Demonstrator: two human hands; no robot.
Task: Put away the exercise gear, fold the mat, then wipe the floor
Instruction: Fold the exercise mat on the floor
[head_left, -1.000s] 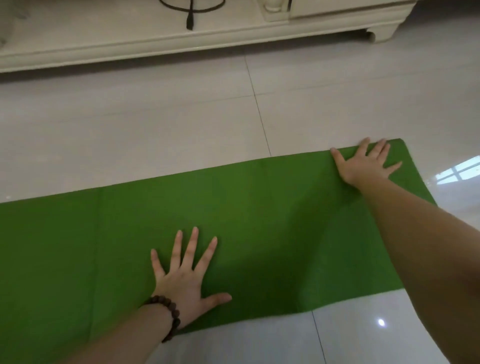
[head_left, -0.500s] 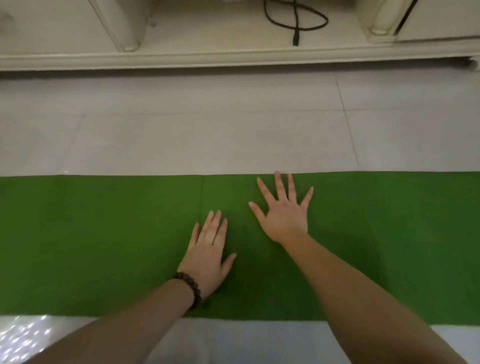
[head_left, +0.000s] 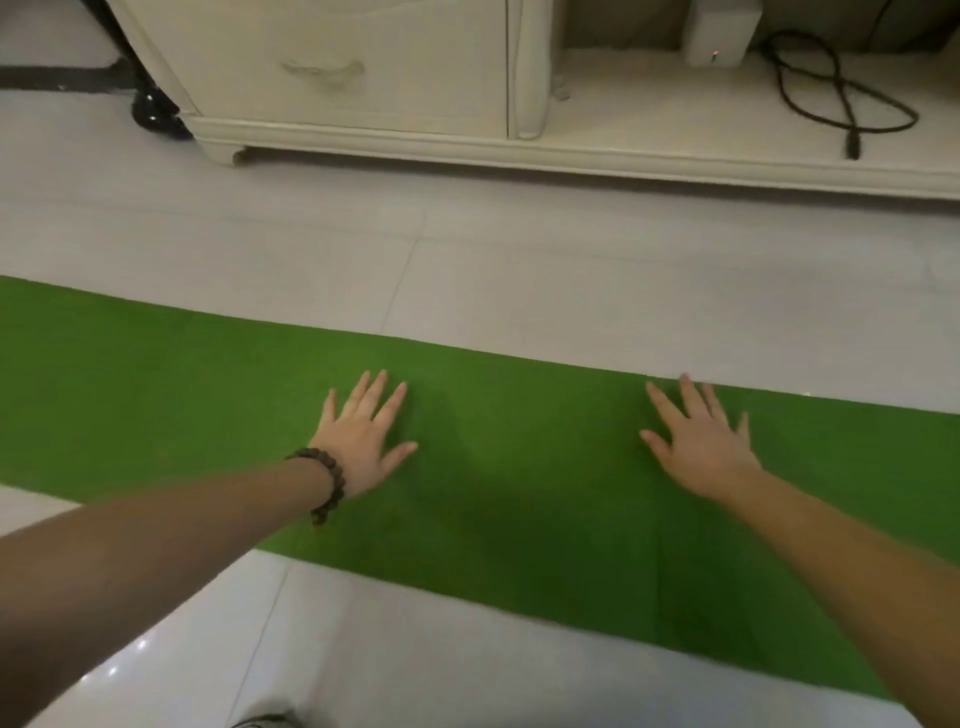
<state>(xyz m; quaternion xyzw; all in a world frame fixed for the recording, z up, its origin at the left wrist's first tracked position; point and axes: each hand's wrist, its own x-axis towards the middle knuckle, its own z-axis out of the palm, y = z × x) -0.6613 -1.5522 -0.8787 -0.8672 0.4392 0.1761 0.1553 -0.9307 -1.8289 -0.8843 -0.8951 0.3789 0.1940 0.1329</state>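
A long green mat (head_left: 519, 467) lies flat across the white tiled floor (head_left: 519, 280), running from the left edge to the lower right. A fold crease crosses it near the right hand. My left hand (head_left: 363, 441), with a dark bead bracelet on the wrist, rests palm down on the mat with fingers spread. My right hand (head_left: 701, 447) also lies flat on the mat, fingers apart, close to the mat's far edge. Neither hand holds anything.
A cream cabinet (head_left: 363, 78) stands on the floor beyond the mat, with a low shelf (head_left: 675, 130) to its right. A coiled black cable (head_left: 841, 98) and a small white box (head_left: 722, 31) lie on that shelf. A dark object (head_left: 156, 114) sits by the cabinet's left foot.
My view has swung leftward along the mat. My hands, close together half a second ago, have spread apart, the right sliding out to the right on the mat.
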